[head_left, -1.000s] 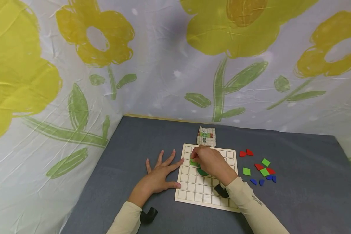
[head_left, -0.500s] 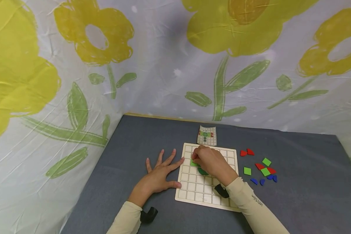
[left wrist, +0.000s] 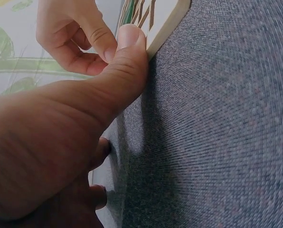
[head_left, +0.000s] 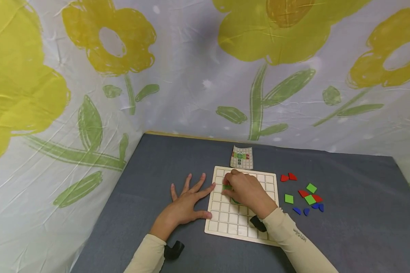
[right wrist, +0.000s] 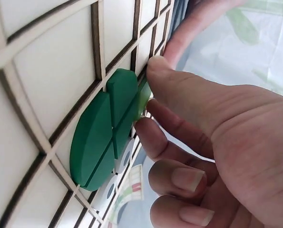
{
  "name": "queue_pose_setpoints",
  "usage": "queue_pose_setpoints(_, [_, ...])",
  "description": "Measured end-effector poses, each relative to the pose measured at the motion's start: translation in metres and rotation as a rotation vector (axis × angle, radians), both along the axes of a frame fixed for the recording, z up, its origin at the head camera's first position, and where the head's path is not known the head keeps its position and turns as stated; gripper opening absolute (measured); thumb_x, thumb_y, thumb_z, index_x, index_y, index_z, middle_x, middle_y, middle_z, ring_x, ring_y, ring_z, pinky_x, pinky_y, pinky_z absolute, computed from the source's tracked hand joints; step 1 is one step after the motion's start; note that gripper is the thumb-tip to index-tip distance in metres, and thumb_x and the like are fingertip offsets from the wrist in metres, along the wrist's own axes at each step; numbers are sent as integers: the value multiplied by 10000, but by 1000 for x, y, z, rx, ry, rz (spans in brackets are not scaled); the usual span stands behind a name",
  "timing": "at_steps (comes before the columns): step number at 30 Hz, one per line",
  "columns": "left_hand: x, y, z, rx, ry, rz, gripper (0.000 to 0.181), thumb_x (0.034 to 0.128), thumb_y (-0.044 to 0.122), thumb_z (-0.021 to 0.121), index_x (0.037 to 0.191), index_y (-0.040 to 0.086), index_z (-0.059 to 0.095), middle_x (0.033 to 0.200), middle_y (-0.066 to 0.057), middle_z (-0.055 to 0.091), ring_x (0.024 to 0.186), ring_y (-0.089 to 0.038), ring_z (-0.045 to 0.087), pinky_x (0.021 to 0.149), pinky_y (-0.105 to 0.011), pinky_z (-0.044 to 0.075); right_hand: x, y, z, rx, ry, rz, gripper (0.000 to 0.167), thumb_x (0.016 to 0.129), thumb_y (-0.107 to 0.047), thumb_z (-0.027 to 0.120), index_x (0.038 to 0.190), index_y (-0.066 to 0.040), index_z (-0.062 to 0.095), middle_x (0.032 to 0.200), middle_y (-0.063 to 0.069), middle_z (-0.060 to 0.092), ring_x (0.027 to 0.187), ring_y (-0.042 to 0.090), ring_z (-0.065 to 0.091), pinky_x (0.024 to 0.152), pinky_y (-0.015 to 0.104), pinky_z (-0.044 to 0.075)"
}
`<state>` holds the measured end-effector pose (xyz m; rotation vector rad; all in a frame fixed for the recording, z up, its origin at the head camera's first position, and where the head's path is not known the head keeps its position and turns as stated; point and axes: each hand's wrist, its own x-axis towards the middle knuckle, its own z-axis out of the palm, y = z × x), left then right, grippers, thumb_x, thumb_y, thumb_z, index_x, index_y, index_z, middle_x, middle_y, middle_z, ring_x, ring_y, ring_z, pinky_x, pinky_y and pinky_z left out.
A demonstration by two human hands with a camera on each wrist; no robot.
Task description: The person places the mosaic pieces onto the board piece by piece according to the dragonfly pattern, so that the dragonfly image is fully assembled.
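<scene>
A wooden grid board (head_left: pixel 225 218) lies on the table. My left hand (head_left: pixel 184 206) has its fingers spread on the cloth, with thumb and index fingertip touching the board's left edge. In the left wrist view, the left thumb (left wrist: pixel 124 52) rests against that edge. My right hand (head_left: pixel 247 189) is over the board's upper part. Its thumb and finger pinch a light green square tile (right wrist: pixel 143 97) at the grid, partly hidden by the fingers. Beside it, dark green rounded tiles (right wrist: pixel 96 137) sit together in the cells, and white tiles with eye dots (right wrist: pixel 126 156) adjoin them.
A picture card (head_left: pixel 241 163) lies behind the board. To the right are loose red tiles (head_left: pixel 292 176), green square tiles (head_left: pixel 289 199) and blue tiles (head_left: pixel 297 211). The table's back edge meets a flower-printed curtain (head_left: pixel 188 94).
The right thumb has shifted toward the near side of the light green tile, and the fingers now straddle it. The left hand keeps its place.
</scene>
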<state>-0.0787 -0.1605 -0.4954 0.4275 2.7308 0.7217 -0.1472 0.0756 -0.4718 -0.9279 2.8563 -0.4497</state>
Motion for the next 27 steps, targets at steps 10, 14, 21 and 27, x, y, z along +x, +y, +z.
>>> queue_pose_setpoints(10, [-1,1,-2,-9,9,4,973,812,591,815,1651,411,357,1777,-5,104,1616,-448,-95,1086,-877,-114,2,-1,3,21,14,-23,230,868,-321,900,952,-155,765,868,-50,626,625,92,573,575,337,519])
queue_pose_setpoints(14, [-1,1,-2,-13,8,5,970,814,593,812,1651,411,356,1778,-3,104,1616,-446,-99,1088,-875,-116,3,-1,4,33,7,-31,219,877,-315,893,969,-156,774,886,-45,630,635,97,585,571,341,522])
queue_pose_setpoints(21, [0,1,-3,-4,4,3,962,818,589,807,1651,404,362,1778,-8,106,1615,-447,-103,1087,-875,-120,7,3,5,38,7,-44,239,905,-338,871,1030,-156,781,934,-45,637,672,91,599,575,331,522])
queue_pose_setpoints(27, [0,0,-2,4,12,3,960,822,585,804,1652,399,361,1778,-10,106,1616,-443,-102,1088,-873,-121,11,15,13,-22,33,-52,280,943,-386,827,1082,-146,782,976,-31,658,774,105,660,631,314,554])
